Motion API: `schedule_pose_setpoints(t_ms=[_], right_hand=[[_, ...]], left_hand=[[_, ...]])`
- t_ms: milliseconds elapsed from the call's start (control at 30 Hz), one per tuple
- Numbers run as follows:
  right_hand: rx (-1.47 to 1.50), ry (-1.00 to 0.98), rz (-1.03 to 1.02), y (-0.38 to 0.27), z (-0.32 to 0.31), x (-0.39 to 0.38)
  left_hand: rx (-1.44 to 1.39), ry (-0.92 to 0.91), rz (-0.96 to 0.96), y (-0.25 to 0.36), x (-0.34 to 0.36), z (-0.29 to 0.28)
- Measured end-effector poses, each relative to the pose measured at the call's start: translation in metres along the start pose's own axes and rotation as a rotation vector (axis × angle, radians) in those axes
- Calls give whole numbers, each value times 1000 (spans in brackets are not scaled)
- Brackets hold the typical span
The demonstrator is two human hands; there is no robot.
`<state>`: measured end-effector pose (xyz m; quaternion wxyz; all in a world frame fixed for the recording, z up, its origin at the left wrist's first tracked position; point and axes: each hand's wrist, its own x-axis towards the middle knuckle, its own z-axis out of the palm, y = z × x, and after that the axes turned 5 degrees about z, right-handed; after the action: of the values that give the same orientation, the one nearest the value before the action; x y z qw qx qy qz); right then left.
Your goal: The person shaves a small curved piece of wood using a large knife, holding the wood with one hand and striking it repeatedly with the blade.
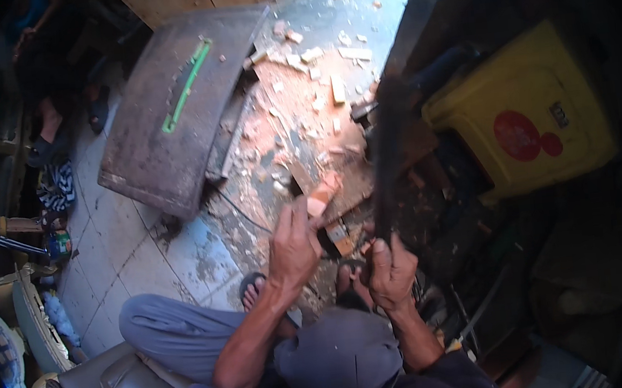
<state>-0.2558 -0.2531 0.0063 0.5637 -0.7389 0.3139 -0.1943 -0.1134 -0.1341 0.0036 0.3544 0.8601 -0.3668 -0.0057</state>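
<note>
My left hand is closed round the lower end of a short, pale orange wood piece, which tilts up to the right. Opposite it, my right hand is a closed fist at the bottom of a long, dark tool. That tool stands almost upright in the view and is blurred, so its exact kind cannot be made out. Between and beyond the hands lies a brown board on the floor, with a small wood block close to my feet.
A dark metal table top with a green-edged slot leans at the far left. Wood offcuts and sawdust cover the floor ahead. A yellow plastic stool stands right. Another person's legs show far left, and carved frames near left.
</note>
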Motion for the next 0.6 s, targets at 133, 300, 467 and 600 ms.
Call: schedule_pose_setpoints(t_ms=[133,300,467,600], right_hand=[[-117,-22,-92,42,12,-6],[-65,-12,-43,-17,11,5],[-549,-188,247,51,26,9],[-5,-109,-2,-17,5,8]], left_hand=[[-95,-15,12,4,0,11],[-18,-4,0,-15,-6,3],[-58,28,19,1,3,12],[56,5,50,-6,0,5]])
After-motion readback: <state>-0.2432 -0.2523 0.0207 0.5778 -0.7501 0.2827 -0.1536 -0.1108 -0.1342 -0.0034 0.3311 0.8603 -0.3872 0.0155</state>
